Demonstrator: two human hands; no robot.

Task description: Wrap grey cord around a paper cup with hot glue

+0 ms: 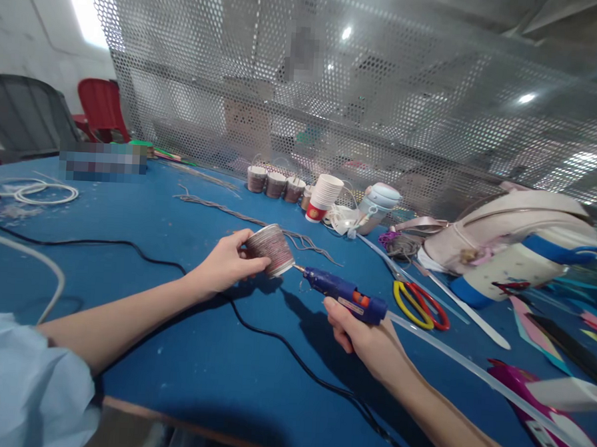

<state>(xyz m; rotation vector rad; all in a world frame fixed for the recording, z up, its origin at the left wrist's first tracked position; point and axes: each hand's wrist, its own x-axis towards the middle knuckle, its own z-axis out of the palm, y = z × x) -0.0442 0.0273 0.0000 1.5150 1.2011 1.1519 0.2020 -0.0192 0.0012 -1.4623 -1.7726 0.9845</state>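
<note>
- Two bare hands work over a blue table (161, 370), whose matte top is speckled with pale flecks.
- The left hand (223, 265) is closed on one end of a cup (272, 249), with thumb and fingers wrapped around it. The cup is tipped on its side just above the middle of the table. Its tapered wall is wound in fine, tight rows of brownish cord.
- The right hand (367, 340) is clamped around the grip of a glue gun (347, 295) made of glossy blue plastic with an orange trigger. The thin metal nozzle touches the cup's free end.
- A long, translucent glue stick (471, 369) runs from the back of the gun toward the near right.
- A thin black cable (272, 335) snakes from the far left, passes under the hands and reaches the near edge.
- Scissors (421, 304) with one yellow and one red loop handle lie flat just right of the gun.
- Grey braided strands (258, 221) lie loose on the table behind the cup.
- Farther back, three wrapped cups (275, 183) stand in a row. Right of them is a stack of white paper cups (325, 195) with a red band.
- On the right a pale, soft bag (498, 230) slumps on the table. A rounded white bottle (516, 265) with blue bands lies against it.
- A perforated metal screen (336, 85), dull silver, stands along the far edge.
</note>
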